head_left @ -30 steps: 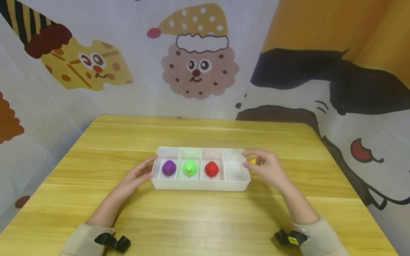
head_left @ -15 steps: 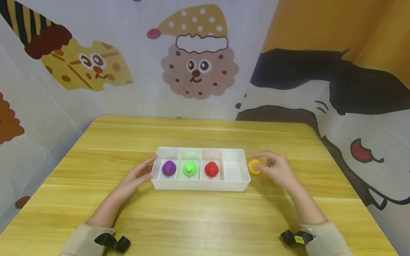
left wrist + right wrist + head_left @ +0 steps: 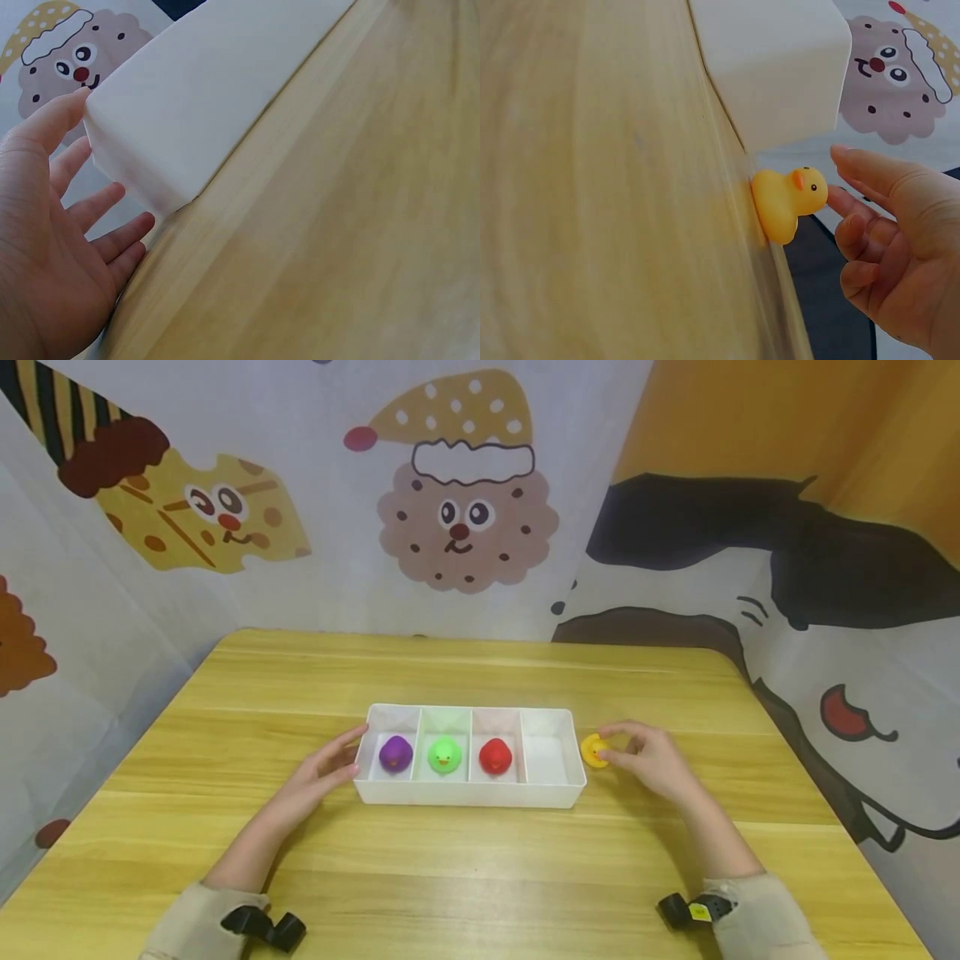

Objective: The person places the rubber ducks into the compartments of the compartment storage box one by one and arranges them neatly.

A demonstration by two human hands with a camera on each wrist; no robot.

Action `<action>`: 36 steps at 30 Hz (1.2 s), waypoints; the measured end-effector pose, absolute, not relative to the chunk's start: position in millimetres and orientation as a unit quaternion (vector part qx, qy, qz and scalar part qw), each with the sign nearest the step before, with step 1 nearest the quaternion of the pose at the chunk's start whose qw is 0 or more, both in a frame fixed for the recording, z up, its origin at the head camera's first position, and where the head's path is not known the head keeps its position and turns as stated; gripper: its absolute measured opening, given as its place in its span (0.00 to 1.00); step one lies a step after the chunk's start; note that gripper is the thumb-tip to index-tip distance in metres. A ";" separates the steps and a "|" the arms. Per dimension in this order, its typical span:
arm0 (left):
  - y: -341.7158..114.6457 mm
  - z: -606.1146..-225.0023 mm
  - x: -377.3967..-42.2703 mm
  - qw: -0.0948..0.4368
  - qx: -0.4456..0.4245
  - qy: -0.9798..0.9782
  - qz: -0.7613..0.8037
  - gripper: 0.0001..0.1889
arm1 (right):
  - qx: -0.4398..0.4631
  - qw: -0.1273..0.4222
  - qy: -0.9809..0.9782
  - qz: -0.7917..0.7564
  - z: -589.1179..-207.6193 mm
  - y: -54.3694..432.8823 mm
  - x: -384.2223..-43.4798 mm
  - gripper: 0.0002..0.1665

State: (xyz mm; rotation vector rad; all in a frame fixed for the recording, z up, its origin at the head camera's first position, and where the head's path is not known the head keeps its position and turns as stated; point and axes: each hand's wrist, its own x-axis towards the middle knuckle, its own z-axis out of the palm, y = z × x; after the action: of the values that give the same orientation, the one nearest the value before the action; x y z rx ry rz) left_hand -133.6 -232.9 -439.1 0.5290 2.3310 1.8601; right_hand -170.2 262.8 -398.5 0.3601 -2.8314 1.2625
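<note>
A white divided tray (image 3: 468, 794) lies lengthwise on the table. Its first three compartments from the left hold a purple toy duck (image 3: 396, 754), a green one (image 3: 445, 755) and a red one (image 3: 496, 757); the rightmost is bare. My left hand (image 3: 315, 772) rests its fingertips against the tray's left end, fingers spread. Just off the right end, a yellow rubber duck (image 3: 780, 202) sits upright on the table. Close by its head is my right hand (image 3: 900, 247), thumb and index finger apart, other fingers loosely bent. In the head view the thumb overlaps the duck.
The wooden table (image 3: 480, 877) extends around the tray on all sides. Behind it hangs a cloth backdrop (image 3: 300, 602) with cartoon figures. Black wrist cameras (image 3: 262, 928) are strapped over both sleeves.
My right hand has left the tray's right rim and shifted right, beside the yellow duck, which now shows more fully. My left hand and the tray have stayed put.
</note>
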 end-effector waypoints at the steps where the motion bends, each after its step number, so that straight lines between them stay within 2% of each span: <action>1: -233.0 -439.4 -133.7 0.057 0.174 0.768 0.613 0.30 | 0.115 0.008 -0.907 0.404 -399.6 263.4 -170.7 0.21; 11: -234.0 -440.9 -134.1 0.059 0.176 0.766 0.616 0.30 | 0.107 -0.018 -0.897 0.429 -413.1 268.5 -175.3 0.21; 20: -233.9 -441.3 -134.0 0.057 0.175 0.767 0.615 0.30 | 0.105 -0.015 -0.894 0.434 -416.2 269.3 -175.5 0.21; 36: -233.3 -441.0 -133.7 0.056 0.177 0.768 0.613 0.30 | 0.105 0.034 -0.897 0.428 -396.6 267.5 -168.9 0.21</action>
State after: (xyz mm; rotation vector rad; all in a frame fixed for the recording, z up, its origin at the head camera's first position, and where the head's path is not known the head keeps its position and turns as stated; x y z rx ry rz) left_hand -133.7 -233.3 -441.0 0.5382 2.3296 1.8612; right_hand -168.9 267.5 -396.6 0.3224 -2.7586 1.3147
